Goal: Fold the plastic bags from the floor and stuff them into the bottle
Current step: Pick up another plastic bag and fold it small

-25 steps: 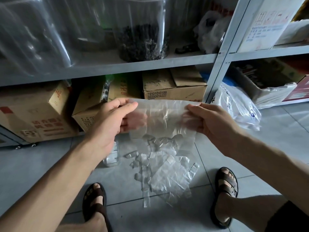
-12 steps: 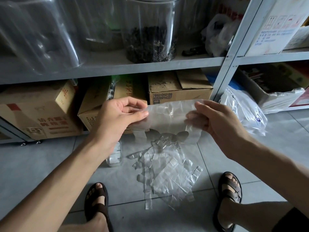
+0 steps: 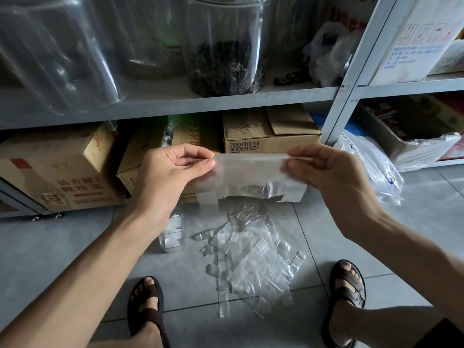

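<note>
In the head view, the left hand [image 3: 170,177] and the right hand [image 3: 334,182] hold one clear plastic bag [image 3: 251,174] up in the air between them, stretched out as a flat horizontal band. The left hand pinches the bag's left end between thumb and curled fingers; the right hand pinches the right end the same way, thumb on the near side. The bag looks doubled over along its top edge, and its handle strips hang from the lower edge. It sits in front of the cardboard boxes [image 3: 271,134] that stand under the lowest board of a grey metal shelf [image 3: 226,101].

Below the held bag, a loose pile of plastic bags [image 3: 253,262] lies spread on the tiled floor [image 3: 62,247], between the person's two feet in dark sandals [image 3: 147,310]. The bottle [image 3: 172,234], clear and upright, stands on the floor just left of the pile, with its upper part hidden behind the left wrist; some pale folded plastic seems to show inside it.

On the shelf above stands a large clear jar [image 3: 226,46] with dark contents at its bottom. A white printed bag [image 3: 371,169] lies on the floor at the right, beside the shelf's upright post.
</note>
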Motion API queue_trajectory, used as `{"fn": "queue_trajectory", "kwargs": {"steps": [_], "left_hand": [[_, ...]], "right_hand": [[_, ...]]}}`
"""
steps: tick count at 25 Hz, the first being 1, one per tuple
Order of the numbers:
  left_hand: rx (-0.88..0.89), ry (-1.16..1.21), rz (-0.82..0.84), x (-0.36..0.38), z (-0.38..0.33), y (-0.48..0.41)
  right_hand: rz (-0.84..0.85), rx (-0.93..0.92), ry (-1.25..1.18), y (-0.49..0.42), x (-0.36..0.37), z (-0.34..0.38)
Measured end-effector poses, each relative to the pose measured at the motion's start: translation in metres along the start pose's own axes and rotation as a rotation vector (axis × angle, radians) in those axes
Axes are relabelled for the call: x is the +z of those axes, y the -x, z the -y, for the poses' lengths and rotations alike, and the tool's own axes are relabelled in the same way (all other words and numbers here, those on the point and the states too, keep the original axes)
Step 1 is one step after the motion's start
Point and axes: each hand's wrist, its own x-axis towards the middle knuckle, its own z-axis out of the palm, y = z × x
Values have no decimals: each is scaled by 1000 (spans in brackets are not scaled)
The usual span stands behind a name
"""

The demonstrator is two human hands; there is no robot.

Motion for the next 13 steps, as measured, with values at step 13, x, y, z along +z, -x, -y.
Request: {"fn": "queue_trajectory", "kwargs": {"steps": [13], "left_hand": [[119, -194, -10, 1, 2, -6]], "right_hand": [[-46, -20, 173, -9, -13, -2]]}}
